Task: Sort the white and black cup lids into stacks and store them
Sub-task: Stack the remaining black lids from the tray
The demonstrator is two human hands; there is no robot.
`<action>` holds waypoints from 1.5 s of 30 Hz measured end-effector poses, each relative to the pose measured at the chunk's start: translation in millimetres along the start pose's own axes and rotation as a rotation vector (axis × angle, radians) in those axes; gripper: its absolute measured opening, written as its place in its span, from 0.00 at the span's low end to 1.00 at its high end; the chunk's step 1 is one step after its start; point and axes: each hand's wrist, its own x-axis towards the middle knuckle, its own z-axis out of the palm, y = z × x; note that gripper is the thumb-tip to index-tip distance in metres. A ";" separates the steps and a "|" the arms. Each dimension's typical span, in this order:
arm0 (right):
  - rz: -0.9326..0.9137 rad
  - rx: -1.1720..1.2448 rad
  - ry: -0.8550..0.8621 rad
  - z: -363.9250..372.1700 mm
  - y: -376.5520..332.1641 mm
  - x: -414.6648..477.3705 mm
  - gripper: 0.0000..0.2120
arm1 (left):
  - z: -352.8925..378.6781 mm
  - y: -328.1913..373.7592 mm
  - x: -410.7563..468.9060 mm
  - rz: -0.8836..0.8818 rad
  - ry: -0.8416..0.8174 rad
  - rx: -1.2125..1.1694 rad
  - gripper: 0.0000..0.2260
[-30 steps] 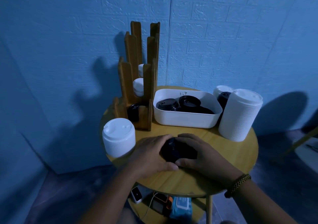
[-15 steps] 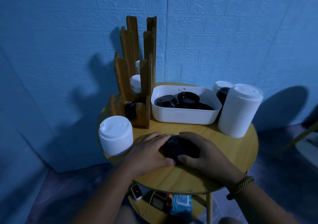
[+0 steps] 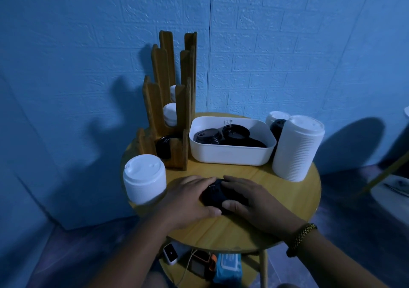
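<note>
Clasping the black lid stack (image 3: 215, 195) as before — left hand (image 3: 188, 201) and right hand (image 3: 256, 201) curled round it.

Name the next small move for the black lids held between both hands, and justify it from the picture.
Probably lift the black lid stack, which the left hand and right hand cup on the table, and carry it toward the wooden rack: its front slot already holds black lids, while the slots behind hold white lids.
</note>
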 end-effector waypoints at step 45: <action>0.170 1.295 0.525 -39.6 -22.3 10.9 0.10 | 8.8 -7.0 15.3 -0.116 0.084 -0.102 0.48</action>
